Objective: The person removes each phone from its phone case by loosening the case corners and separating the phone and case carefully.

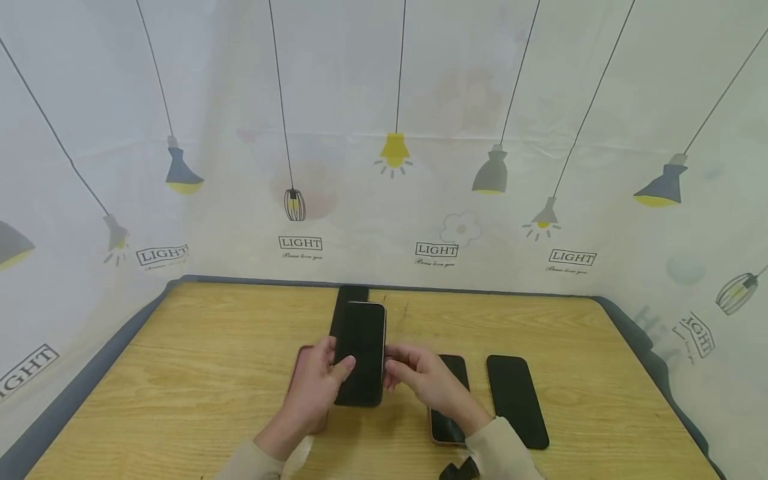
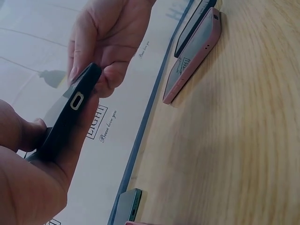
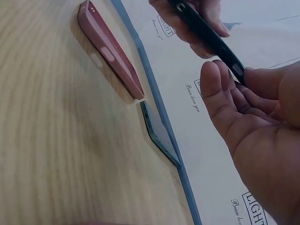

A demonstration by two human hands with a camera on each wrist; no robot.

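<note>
My left hand (image 1: 315, 383) holds a dark smartphone in a black case (image 1: 365, 340) above the table, screen facing me, with the thumb lying over its left edge. The case's port cut-out (image 2: 76, 101) shows at the lower end in the left wrist view. At the phone's right edge my right hand (image 1: 429, 380) pinches the side, its thumb on the edge and its other fingers curled beneath. Partly behind my left hand lies an empty pink phone case (image 3: 110, 54). Under my right forearm is a phone in a pink case (image 1: 451, 427).
Another dark phone (image 1: 353, 293) lies at the table's back edge, partly covered by the held one. To the right, a dark phone (image 1: 517, 400) lies flat. A printed curtain (image 1: 360, 87) surrounds the wooden table (image 1: 198, 360). A small black object (image 1: 459, 470) shows beside the right sleeve.
</note>
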